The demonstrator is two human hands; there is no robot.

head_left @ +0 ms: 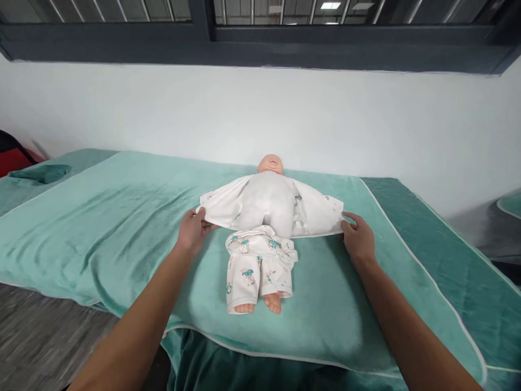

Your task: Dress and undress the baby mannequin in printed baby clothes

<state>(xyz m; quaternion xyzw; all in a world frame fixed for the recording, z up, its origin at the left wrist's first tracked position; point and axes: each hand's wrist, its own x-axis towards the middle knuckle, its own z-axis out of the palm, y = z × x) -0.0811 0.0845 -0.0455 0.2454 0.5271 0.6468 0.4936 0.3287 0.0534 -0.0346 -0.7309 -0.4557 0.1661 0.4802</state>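
A baby doll lies on its back, its head (270, 163) toward the wall. Around its white torso (266, 198), a white baby shirt (319, 214) is spread out wide to both sides. My left hand (193, 231) pinches the shirt's left edge between thumb and fingers. At the opposite edge, my right hand (358, 236) grips the fabric the same way. Below the torso, white printed baby pants (244, 271) cover the doll's legs, and its feet (272, 302) stick out of the leg openings. I cannot make out the doll's arms.
The doll rests on a light green blanket (134, 228) with white piping, laid over a darker green bed cover (451, 260). Behind the bed stands a white wall (183, 108) under a dark-framed barred window (252, 51). A red and black item (14, 157) is at the far left.
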